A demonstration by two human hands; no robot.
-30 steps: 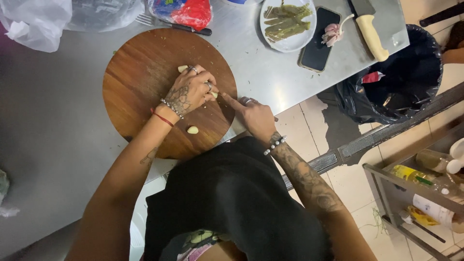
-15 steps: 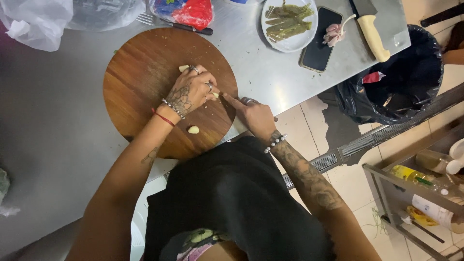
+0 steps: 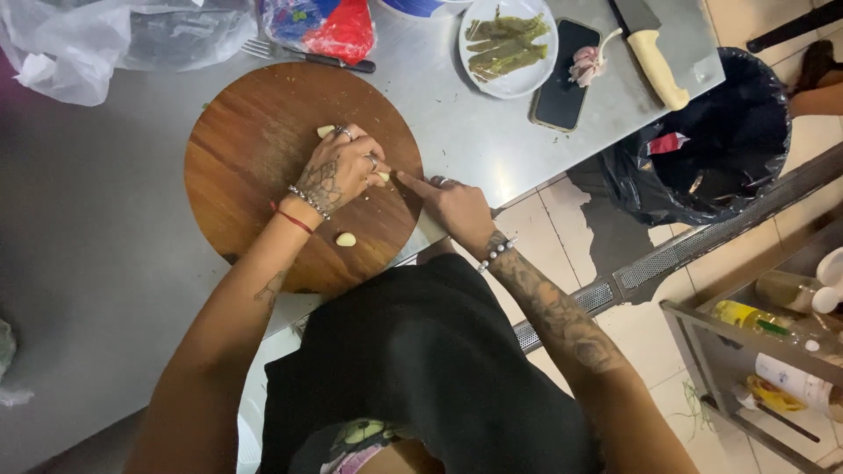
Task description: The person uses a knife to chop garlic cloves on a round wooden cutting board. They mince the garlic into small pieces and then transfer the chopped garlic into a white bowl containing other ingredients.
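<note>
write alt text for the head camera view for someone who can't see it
Seen from above, a person's left hand holds a pale garlic clove on a round brown wooden cutting board, while the right hand points its fingers at it. A loose peeled garlic clove lies nearby; a white plate of green strips, black phone and cream-handled knife sit on the grey metal table.

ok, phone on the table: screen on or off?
Off. The phone lies flat on the steel table between the white plate and the garlic bulb; its face is uniformly black, nothing lit.
</note>
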